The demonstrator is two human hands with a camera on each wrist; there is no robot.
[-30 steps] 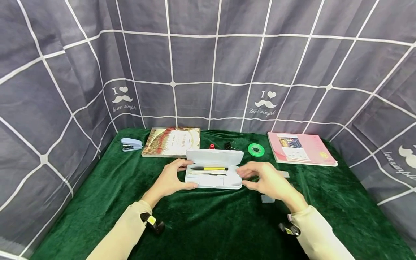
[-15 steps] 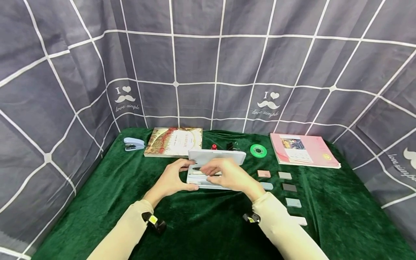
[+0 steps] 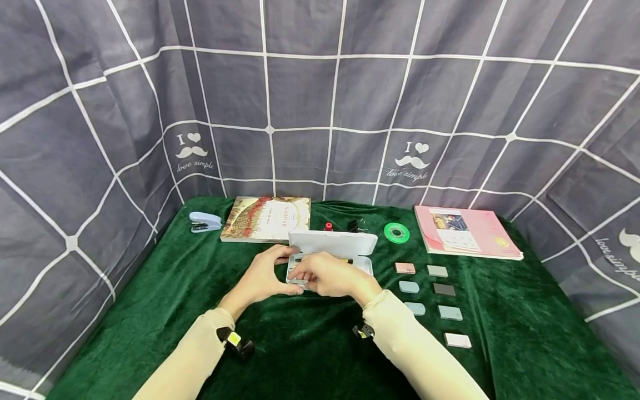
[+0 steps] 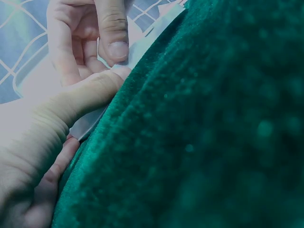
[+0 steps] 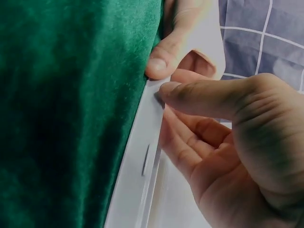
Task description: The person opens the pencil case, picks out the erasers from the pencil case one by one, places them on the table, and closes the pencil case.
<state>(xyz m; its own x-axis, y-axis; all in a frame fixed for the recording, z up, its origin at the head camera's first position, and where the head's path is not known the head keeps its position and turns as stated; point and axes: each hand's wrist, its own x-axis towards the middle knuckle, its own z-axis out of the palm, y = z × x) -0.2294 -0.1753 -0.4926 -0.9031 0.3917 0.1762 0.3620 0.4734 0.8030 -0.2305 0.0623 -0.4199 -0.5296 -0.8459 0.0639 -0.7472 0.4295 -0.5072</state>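
A white pencil case (image 3: 367,265) lies on the green cloth with its lid (image 3: 334,243) raised. My left hand (image 3: 263,276) grips its left end, thumb at the front edge and fingers behind. My right hand (image 3: 330,275) reaches into the left part of the tray, fingers bent. In the right wrist view, the right thumb (image 5: 204,97) lies at the rim of the case (image 5: 130,185), close to the left thumb (image 5: 159,65). Whether the right fingertips pinch anything is hidden. Part of a yellow and black pen (image 3: 346,260) shows behind the right hand.
Several small blocks, among them a pink one (image 3: 405,268) and a white one (image 3: 457,340), lie to the right. Behind are a blue stapler (image 3: 205,222), a book (image 3: 266,219), a red object (image 3: 328,226), black clips (image 3: 354,226), green tape (image 3: 396,233) and a pink book (image 3: 467,232).
My right hand has moved left from the case's right end, across the tray, into its left part. My left hand keeps its grip. The blocks at the right have come into fuller view.
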